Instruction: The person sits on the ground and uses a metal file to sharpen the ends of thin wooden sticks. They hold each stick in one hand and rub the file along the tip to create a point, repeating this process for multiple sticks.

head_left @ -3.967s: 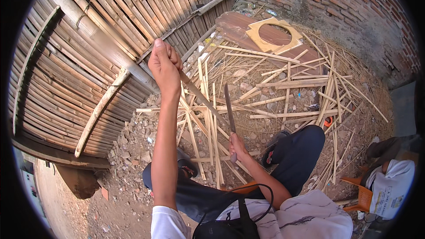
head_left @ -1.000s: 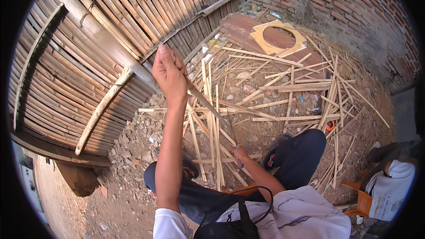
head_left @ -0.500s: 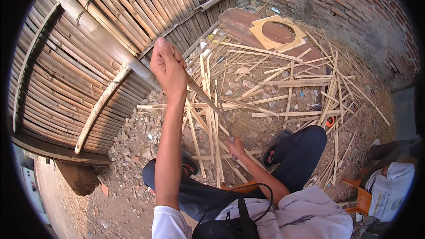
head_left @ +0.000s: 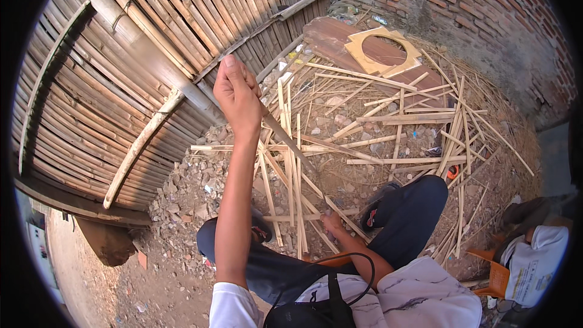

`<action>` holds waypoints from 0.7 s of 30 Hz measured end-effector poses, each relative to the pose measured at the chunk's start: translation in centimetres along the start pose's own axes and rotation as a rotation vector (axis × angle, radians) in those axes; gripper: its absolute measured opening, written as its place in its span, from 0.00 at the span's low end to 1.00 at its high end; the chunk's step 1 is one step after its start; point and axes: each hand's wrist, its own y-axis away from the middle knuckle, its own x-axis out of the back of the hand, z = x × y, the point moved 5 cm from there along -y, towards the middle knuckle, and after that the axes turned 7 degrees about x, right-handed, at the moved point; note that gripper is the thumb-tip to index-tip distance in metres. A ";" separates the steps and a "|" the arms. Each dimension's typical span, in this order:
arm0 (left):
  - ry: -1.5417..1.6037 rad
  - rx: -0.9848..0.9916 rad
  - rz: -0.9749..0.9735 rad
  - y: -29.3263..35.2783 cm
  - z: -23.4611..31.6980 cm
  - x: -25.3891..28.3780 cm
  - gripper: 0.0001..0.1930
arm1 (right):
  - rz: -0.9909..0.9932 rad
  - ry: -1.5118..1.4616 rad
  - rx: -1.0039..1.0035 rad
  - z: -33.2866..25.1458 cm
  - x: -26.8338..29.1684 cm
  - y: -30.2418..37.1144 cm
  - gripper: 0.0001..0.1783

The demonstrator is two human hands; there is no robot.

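Note:
My left hand [head_left: 238, 94] is raised in front of the bamboo wall, its fingers closed in a fist. Out of it a narrow bamboo strip [head_left: 286, 138] slants down and to the right, ending above the rubble. Lower down, between my knees, my right hand [head_left: 332, 223] is closed, thumb uppermost. What it grips is hidden or too small to make out. Just beside that hand lie pale split bamboo strips [head_left: 298, 200], crossing each other on the ground.
More bamboo strips [head_left: 404, 161] are strewn ahead over stony ground. Farther off, a yellowish board with a round hole [head_left: 358, 54] lies on a brown panel [head_left: 328, 33]. A bamboo wall [head_left: 91, 103] stands left, a brick wall [head_left: 473, 12] behind. Another person [head_left: 537, 261] is at the right.
My right hand has moved down and slightly right, away from the lower end of the held strip. A thin dark length seen beside the strip no longer shows. My left hand has shifted slightly right.

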 end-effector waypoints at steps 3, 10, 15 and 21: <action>-0.022 -0.004 0.016 0.0 0.3 1.3 0.22 | 0.197 0.270 0.552 -3.0 -0.5 0.5 0.12; -0.011 0.026 -0.015 0.2 0.2 -1.1 0.23 | -0.169 -0.130 -0.272 8.1 1.7 -4.4 0.10; 0.156 0.162 -0.068 -0.1 -0.4 0.5 0.17 | -0.047 -0.253 -0.149 2.7 0.8 -0.6 0.10; 0.171 0.234 -0.254 -0.8 0.1 0.4 0.14 | -0.190 -0.481 0.086 -6.5 0.8 1.6 0.12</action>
